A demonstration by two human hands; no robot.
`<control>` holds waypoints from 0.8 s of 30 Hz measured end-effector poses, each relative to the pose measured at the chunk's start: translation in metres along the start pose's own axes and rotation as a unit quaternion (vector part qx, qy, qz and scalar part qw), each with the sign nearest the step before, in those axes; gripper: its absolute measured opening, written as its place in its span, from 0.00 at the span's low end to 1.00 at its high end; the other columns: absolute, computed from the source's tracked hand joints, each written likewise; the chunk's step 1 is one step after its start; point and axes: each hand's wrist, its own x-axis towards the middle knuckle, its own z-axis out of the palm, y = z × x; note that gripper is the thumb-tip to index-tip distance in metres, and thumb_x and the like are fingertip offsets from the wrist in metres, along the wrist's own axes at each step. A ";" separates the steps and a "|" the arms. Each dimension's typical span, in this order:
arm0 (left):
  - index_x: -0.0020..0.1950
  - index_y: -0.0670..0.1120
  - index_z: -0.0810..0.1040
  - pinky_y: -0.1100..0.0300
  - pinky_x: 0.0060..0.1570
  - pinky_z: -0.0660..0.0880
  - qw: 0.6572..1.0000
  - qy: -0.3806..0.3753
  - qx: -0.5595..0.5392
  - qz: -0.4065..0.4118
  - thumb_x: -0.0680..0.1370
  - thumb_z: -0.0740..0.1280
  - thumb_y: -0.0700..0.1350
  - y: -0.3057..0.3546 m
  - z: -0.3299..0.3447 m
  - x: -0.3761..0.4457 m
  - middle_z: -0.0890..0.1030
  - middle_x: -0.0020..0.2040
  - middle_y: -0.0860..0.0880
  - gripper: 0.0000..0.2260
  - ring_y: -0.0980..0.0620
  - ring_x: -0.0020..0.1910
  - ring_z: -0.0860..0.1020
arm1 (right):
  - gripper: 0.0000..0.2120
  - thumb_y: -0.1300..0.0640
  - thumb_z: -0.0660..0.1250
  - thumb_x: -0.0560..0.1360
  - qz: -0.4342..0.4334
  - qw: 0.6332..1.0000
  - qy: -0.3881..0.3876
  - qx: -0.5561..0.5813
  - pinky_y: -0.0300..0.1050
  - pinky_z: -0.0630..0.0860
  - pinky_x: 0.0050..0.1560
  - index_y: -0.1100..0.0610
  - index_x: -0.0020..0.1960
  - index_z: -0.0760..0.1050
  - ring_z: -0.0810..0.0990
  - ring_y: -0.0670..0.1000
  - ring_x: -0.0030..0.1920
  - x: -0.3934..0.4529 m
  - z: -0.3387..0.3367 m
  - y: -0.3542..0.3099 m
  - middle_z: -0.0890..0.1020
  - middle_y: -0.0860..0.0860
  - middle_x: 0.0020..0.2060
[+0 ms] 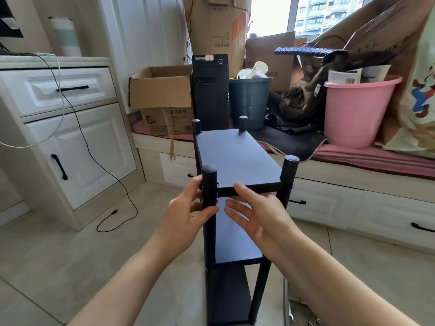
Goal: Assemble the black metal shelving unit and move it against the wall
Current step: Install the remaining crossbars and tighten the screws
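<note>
Shelf point(237, 158) stands upright on the tile floor point(70, 267), dead centre, three boards seated between four posts. Looks assembled to us; what's left is probably the move to a wall.

Our left hand point(186, 210) grips the near-left post point(209, 191) just below the top board, thumb on the near side, fingers wrapped behind. Likely there to steady the frame or test the joint. Our right hand point(251, 215) is flat, fingers straight and relaxed, holding nothing. It sits at 3 o'clock of the left hand, under the top board's front edge; we can't tell if the index tip touches that edge. Probably placed to lift from below or check the board is level.

Posts stick up past the top board, so they're the natural grab points for carrying.

Outward: window bench point(353, 184) with drawers at 12 to 3 o'clock, just behind the shelf. On it a PC tower point(210, 95), cardboard box point(162, 95), dark bin point(249, 100), pink bucket point(357, 111). White cabinet point(70, 137) at 9 to 10 o'clock, black cable point(113, 175) trailing down its front onto the floor, a snag risk if we drag the shelf left.
</note>
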 end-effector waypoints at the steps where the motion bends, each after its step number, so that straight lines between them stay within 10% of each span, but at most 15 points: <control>1: 0.64 0.66 0.70 0.63 0.52 0.80 1.000 -0.005 -0.002 -0.001 0.79 0.71 0.40 0.001 -0.002 0.000 0.82 0.52 0.61 0.24 0.58 0.51 0.84 | 0.16 0.58 0.73 0.75 0.002 1.000 0.001 -0.007 0.48 0.83 0.45 0.58 0.60 0.78 0.86 0.54 0.44 0.000 -0.001 0.000 0.86 0.56 0.44; 9: 0.64 0.58 0.72 0.52 0.55 0.81 1.000 0.003 -0.025 -0.006 0.79 0.70 0.37 0.008 0.002 -0.003 0.83 0.51 0.55 0.19 0.54 0.49 0.85 | 0.21 0.50 0.75 0.73 0.040 0.994 0.049 -0.087 0.45 0.79 0.40 0.54 0.63 0.76 0.82 0.53 0.51 0.000 -0.002 -0.002 0.85 0.52 0.50; 24: 0.65 0.61 0.71 0.63 0.52 0.81 0.999 0.038 -0.018 -0.028 0.80 0.69 0.37 0.004 -0.011 -0.004 0.82 0.53 0.59 0.22 0.57 0.52 0.84 | 0.15 0.46 0.68 0.78 0.009 0.969 -0.035 -0.243 0.43 0.83 0.43 0.57 0.55 0.78 0.86 0.50 0.42 -0.016 -0.023 -0.022 0.87 0.52 0.43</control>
